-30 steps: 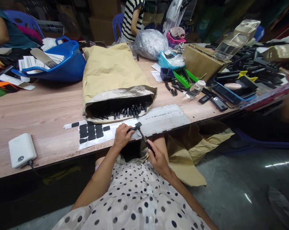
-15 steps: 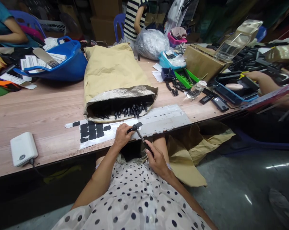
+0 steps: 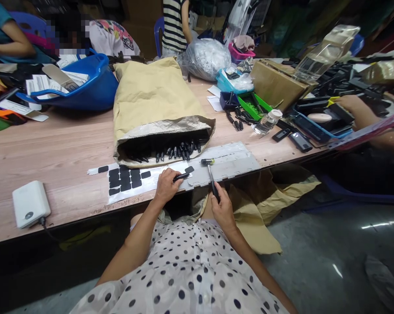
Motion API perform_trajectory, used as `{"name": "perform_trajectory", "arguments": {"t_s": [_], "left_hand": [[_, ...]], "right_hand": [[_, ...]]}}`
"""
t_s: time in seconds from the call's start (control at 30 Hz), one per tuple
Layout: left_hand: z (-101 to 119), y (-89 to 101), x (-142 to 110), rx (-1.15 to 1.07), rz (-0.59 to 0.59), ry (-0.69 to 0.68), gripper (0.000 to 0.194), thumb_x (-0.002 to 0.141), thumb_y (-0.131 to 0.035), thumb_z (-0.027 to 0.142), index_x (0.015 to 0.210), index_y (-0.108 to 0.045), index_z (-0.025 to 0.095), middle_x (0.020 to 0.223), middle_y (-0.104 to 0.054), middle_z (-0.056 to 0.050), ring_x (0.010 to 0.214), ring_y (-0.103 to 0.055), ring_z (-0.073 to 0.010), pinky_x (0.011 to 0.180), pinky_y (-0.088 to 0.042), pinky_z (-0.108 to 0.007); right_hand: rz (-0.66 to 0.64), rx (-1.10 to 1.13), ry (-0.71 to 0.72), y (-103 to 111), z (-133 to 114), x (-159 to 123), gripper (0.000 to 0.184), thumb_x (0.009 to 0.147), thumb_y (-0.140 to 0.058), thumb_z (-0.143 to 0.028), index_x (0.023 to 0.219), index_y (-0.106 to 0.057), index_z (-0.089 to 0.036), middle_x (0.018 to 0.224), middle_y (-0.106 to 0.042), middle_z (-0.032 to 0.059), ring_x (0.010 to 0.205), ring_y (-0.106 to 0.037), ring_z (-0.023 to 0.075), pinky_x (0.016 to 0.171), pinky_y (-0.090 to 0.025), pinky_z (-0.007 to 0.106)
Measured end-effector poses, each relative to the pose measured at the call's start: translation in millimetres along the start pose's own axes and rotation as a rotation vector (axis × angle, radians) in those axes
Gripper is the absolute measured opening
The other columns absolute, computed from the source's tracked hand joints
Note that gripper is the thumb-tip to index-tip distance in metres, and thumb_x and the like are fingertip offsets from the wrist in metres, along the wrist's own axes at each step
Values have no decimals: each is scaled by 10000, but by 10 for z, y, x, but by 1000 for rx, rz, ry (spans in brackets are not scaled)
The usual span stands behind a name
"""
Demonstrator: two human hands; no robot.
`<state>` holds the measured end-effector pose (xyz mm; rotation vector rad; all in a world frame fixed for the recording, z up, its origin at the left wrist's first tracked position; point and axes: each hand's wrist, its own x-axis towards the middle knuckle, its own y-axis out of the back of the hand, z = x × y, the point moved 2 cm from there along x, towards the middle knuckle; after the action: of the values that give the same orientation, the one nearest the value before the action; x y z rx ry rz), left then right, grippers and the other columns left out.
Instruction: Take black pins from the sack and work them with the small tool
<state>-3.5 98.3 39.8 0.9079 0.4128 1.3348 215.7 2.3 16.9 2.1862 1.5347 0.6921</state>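
My left hand [image 3: 166, 185] is closed around a slim black pen-like piece [image 3: 182, 176], whose end sticks out to the right over the table's front edge. My right hand [image 3: 222, 206] grips the black handle of a small mallet [image 3: 211, 172]; its black and yellowish head is over the grey board [image 3: 236, 159], apart from the black piece. Beside my left hand lies a white sheet with black rounded stickers [image 3: 125, 179], and one sticker [image 3: 189, 169] sits near the black piece. Just behind, a tan sack [image 3: 154, 89] lies with its mouth towards me, several black pen-like pieces [image 3: 182, 150] inside.
A white power bank [image 3: 31, 204] with a cable is at the left. A blue basin [image 3: 95, 87] holds white boxes. To the right stand a green tray [image 3: 254, 107], a small bottle [image 3: 268, 122] and a cardboard box [image 3: 277, 85]. A co-worker's hand [image 3: 354, 107] is at the far right.
The mallet has swung away from the black piece, up and to the right, with my right hand. My left hand keeps its place. A person's patterned garment now shows behind the basin.
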Motion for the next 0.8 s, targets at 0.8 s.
{"name": "perform_trajectory", "arguments": {"t_s": [0.8], "left_hand": [[282,-179,-733,154,-94,-410,128,878,-597,268,929,-709,235,1457,-534,-101,1372,-437,-331,1123,-369,-519]], "right_hand": [[-15,-179,115,-16,14,47,600,921,-380,-193,1516,-450,-231,1106,-629,115,1065,-618,260,954,-546,420]]}}
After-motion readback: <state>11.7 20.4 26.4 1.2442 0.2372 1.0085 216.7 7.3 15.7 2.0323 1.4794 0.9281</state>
